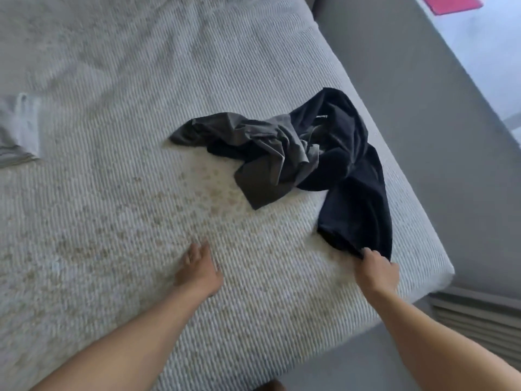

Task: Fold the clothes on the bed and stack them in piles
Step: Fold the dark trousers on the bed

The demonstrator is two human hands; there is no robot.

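I judge the job barely begun: nothing I can see on the pale ribbed-cover bed (253, 80) is folded into a pile yet. Two garments lie tangled together near the bed's right edge, a crumpled dark grey cloth garment (265, 153) and a black cloth garment (346, 153) that drapes over part of it and trails down toward the near right corner. My right hand (376, 270) pinches the black garment's nearest end, close to that corner. My left hand (198, 270) rests flat on the bedcover with fingers loosely spread, holding nothing, well apart from both garments.

At the bed's left edge a pale grey-and-white piece of cloth (19, 131) pokes into view; whether it is folded I cannot tell.

Counted: two loose garments, one cloth at the left edge, no finished stack in view. Both dark pieces remain to be separated, folded and stacked.
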